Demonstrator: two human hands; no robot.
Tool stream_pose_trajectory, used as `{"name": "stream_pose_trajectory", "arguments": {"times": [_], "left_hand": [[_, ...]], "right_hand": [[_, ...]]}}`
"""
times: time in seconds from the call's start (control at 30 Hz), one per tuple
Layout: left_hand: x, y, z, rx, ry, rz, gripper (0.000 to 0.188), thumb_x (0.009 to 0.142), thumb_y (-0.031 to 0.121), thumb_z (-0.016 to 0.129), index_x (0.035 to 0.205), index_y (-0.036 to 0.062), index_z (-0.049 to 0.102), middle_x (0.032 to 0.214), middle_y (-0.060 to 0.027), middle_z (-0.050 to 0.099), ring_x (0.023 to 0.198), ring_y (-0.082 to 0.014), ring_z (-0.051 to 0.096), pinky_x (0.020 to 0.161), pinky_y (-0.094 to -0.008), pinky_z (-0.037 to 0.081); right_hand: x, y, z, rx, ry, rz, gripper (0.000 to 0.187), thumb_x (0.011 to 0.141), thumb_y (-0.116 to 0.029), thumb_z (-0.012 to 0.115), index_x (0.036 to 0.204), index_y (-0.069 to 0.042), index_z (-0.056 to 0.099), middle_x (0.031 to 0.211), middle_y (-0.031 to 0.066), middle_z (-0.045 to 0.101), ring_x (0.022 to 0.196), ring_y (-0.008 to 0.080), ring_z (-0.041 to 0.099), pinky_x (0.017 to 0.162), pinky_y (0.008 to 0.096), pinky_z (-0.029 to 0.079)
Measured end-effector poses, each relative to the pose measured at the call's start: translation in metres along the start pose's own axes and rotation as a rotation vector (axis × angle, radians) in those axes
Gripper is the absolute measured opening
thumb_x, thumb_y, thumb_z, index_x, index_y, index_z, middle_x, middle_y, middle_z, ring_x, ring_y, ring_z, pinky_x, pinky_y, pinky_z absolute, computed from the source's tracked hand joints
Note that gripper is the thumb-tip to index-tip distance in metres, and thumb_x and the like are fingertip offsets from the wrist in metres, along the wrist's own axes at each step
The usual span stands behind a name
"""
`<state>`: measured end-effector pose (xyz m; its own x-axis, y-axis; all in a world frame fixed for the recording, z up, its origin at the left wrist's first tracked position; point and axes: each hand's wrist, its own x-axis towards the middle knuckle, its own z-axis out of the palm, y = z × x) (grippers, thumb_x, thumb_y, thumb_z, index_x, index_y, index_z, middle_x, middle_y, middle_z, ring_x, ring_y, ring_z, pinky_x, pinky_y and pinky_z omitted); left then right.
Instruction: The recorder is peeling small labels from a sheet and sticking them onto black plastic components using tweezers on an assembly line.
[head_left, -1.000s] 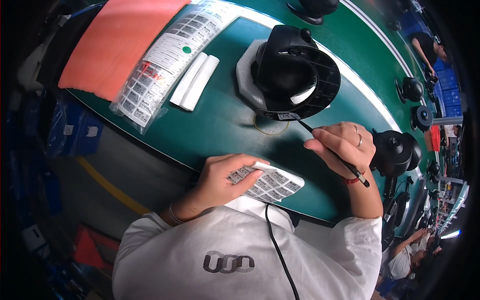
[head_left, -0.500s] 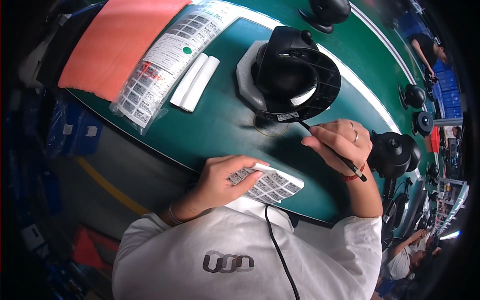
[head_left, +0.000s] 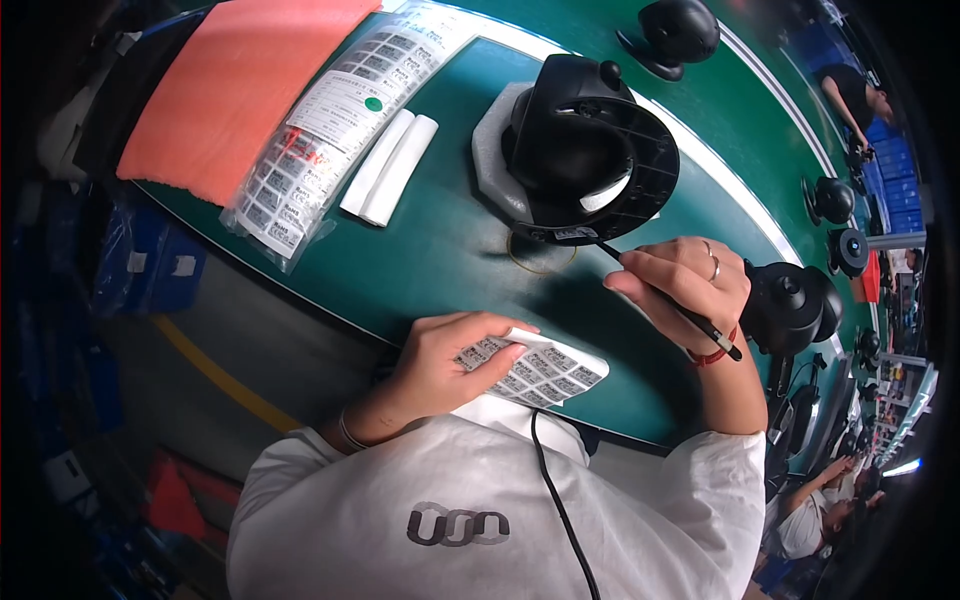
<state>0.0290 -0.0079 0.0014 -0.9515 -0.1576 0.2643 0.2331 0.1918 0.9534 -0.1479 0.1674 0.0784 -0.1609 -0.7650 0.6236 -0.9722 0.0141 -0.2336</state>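
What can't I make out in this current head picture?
Head view, all:
Label sheet: part hidden by the left hand.
Tip of the black pen-like tool in the right hand: too small to tell whether it touches the small label.
Foam pad: partly hidden by the black device.
Orange sheet: cut off by the top edge.
Co-worker, upper right: too small to tell what is handled.

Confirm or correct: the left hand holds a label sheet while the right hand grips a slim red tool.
The red is wrong: in the head view the right hand grips a slim black tool; the left hand holds a label sheet.
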Motion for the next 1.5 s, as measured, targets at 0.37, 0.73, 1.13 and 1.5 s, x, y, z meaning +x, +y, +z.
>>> {"name": "stream_pose_trajectory", "arguments": {"times": [0.37, 0.73, 1.13, 1.5], "left_hand": [[-0.002, -0.003, 0.000, 0.008, 0.005, 0.003, 0.018, 0.080, -0.002, 0.068, 0.098, -0.0001, 0.068, 0.087, -0.0116, 0.070, 0.075, -0.0186, 0.070, 0.065, -0.0268, 0.053], [-0.002, -0.001, 0.000, 0.010, 0.006, -0.007, 0.017, 0.080, -0.001, 0.068, 0.097, 0.0002, 0.068, 0.086, -0.0114, 0.070, 0.075, -0.0183, 0.070, 0.064, -0.0267, 0.053], [-0.001, -0.002, 0.000, 0.012, 0.008, -0.004, 0.017, 0.081, -0.001, 0.068, 0.097, 0.0005, 0.068, 0.087, -0.0115, 0.070, 0.075, -0.0182, 0.070, 0.065, -0.0266, 0.053], [-0.001, -0.003, 0.001, 0.026, 0.018, 0.029, 0.016, 0.081, -0.001, 0.068, 0.096, 0.0005, 0.068, 0.086, -0.0109, 0.071, 0.074, -0.0172, 0.070, 0.063, -0.0255, 0.053]], "right_hand": [[0.003, 0.004, 0.006, -0.007, 0.029, -0.033, 0.024, 0.065, -0.013, 0.085, 0.077, -0.004, 0.065, 0.066, 0.0039, 0.061, 0.056, 0.0167, 0.061, 0.049, 0.0255, 0.047], [-0.001, 0.008, 0.008, -0.050, 0.041, -0.148, 0.024, 0.066, -0.012, 0.084, 0.077, -0.003, 0.065, 0.066, 0.0041, 0.061, 0.055, 0.0167, 0.060, 0.049, 0.0255, 0.048], [-0.005, 0.009, 0.015, -0.057, 0.056, -0.180, 0.021, 0.065, -0.009, 0.083, 0.075, -0.004, 0.065, 0.061, 0.0017, 0.056, 0.054, 0.0138, 0.056, 0.047, 0.0244, 0.047], [-0.029, -0.007, 0.030, 0.398, 0.286, 0.663, 0.011, 0.078, 0.001, 0.073, 0.072, 0.003, 0.064, 0.065, 0.0069, 0.065, 0.057, 0.0118, 0.063, 0.051, 0.0223, 0.047]]}}
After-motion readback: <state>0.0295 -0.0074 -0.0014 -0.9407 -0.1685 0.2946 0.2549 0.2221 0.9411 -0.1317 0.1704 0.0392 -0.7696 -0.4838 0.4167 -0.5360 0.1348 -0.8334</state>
